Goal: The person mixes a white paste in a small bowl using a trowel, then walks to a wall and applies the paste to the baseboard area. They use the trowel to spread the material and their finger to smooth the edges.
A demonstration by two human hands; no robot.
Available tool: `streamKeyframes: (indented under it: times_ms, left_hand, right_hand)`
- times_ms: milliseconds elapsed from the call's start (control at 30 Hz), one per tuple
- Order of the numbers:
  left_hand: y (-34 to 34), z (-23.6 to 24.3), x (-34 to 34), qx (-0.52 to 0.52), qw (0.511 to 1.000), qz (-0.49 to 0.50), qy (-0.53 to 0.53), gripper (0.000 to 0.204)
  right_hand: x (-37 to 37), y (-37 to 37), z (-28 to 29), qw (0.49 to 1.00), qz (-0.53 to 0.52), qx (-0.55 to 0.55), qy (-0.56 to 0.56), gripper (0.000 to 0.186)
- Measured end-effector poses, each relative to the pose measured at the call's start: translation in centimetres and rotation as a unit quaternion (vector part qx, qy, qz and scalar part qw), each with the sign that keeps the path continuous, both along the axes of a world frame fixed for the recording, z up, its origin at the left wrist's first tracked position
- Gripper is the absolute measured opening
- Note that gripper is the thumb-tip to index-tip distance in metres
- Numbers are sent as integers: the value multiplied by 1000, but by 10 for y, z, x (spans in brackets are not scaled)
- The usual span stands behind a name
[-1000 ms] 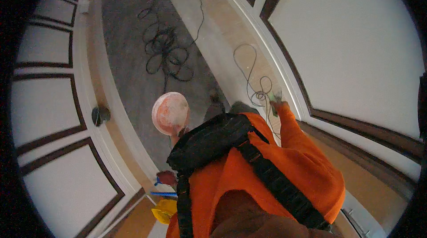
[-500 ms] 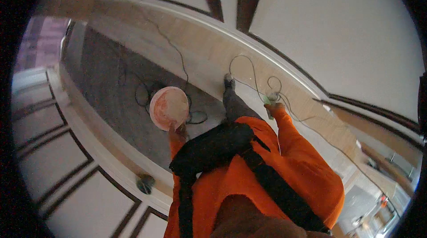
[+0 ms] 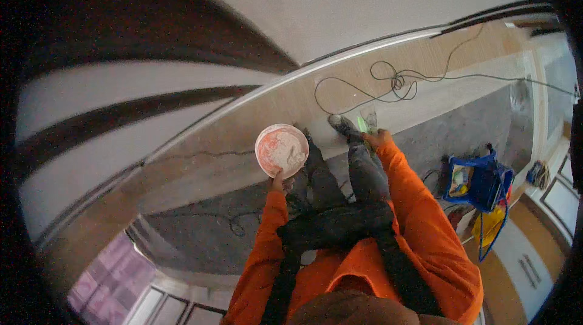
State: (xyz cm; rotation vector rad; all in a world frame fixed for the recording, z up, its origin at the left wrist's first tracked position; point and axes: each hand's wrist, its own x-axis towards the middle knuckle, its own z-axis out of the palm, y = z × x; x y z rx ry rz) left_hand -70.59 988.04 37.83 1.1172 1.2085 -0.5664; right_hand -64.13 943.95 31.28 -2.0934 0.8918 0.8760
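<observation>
My left hand (image 3: 279, 181) grips the near rim of a round plastic bucket (image 3: 265, 153), the thumb over its edge. Pale, thick paste coats the reddish inside of the bucket and covers its bottom. Out to the right, my right hand (image 3: 379, 138) is closed around what looks like a putty knife (image 3: 362, 124), with a light green part and a dull, flat end pointing away from me. Whether it is one tool or two held together is too blurred to tell. Both hands are apart, in front of my legs.
A thin black cable (image 3: 398, 82) lies in loops along the foot of the white panelled wall (image 3: 388, 3) ahead. Grey covering (image 3: 200, 237) runs along the floor. To the right stand a blue container (image 3: 483, 182) and a yellow bag (image 3: 490, 225). My shoe (image 3: 344, 123) is near the cable.
My body and view have turned left, toward the dark-trimmed wall. The bucket, still in my left hand, is now close to that wall's foot. The blue container has come into view.
</observation>
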Motion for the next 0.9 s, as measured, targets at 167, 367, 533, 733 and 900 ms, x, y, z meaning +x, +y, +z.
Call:
streamKeyframes:
  times_ms: [167, 367, 533, 733, 900]
  left_hand:
    - [22, -146, 27, -15, 989, -119, 92, 63]
    - [-58, -224, 106, -48, 985, -164, 31, 72]
    - [-108, -381, 131, -65, 988, -138, 15, 64]
    - [-152, -468, 129, -169, 971, -125, -110, 62]
    - [-141, -494, 111, -157, 967, -131, -153, 59]
  right_hand:
    - [-26, 40, -33, 927, -351, 117, -53, 74]
    - [-28, 43, -132, 852, -476, 166, -141, 60]
    - [43, 24, -183, 795, -470, 240, -299, 51]
    - [91, -4, -189, 714, -423, 287, -479, 46]
    - [77, 2, -194, 728, -427, 272, -462, 46]
